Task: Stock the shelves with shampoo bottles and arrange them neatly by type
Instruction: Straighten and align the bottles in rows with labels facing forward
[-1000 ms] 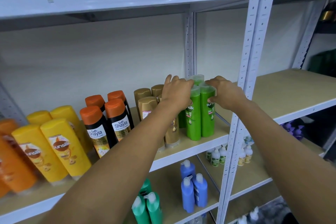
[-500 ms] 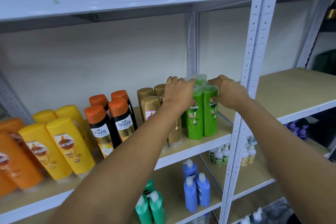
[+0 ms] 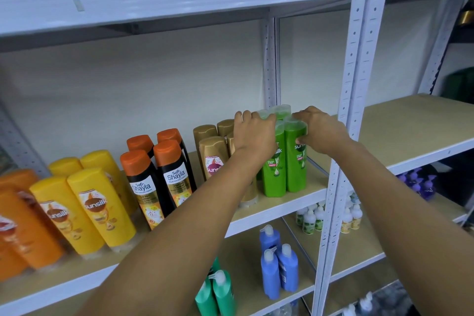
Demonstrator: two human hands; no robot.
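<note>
Left hand (image 3: 252, 133) curled over caps of green bottles (image 3: 284, 161), right hand (image 3: 320, 131) gripping rightmost one. Cluster upright at right end of shelf (image 3: 289, 202). Rear bottles, one gold bottle (image 3: 250, 187) largely hidden behind left forearm.

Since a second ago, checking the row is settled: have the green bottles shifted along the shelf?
No. The green bottles keep the same gap to the white upright post and the gold bottles; left hand and right hand grip their caps.
</note>
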